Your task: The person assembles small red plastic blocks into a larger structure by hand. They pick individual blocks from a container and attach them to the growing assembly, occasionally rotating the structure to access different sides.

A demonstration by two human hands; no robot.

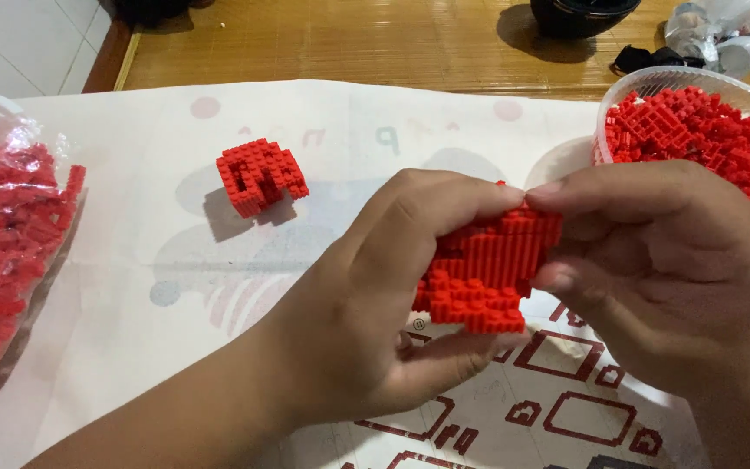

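Observation:
A red block of small building bricks [488, 274] is held between both hands above a printed paper sheet [132, 347]. My left hand [384, 295] grips its left side, thumb under and fingers over the top. My right hand [670, 269] pinches the block's upper right edge with forefinger and thumb. A smaller red brick assembly [259, 176] lies alone on the sheet to the upper left, apart from both hands.
A clear plastic tub [653, 82] full of loose red bricks stands at the right. A clear plastic bag of red bricks [6, 234] lies at the left edge. Behind the sheet are a wooden surface [349, 43], a dark bowl [579, 16] and crumpled plastic [713, 39].

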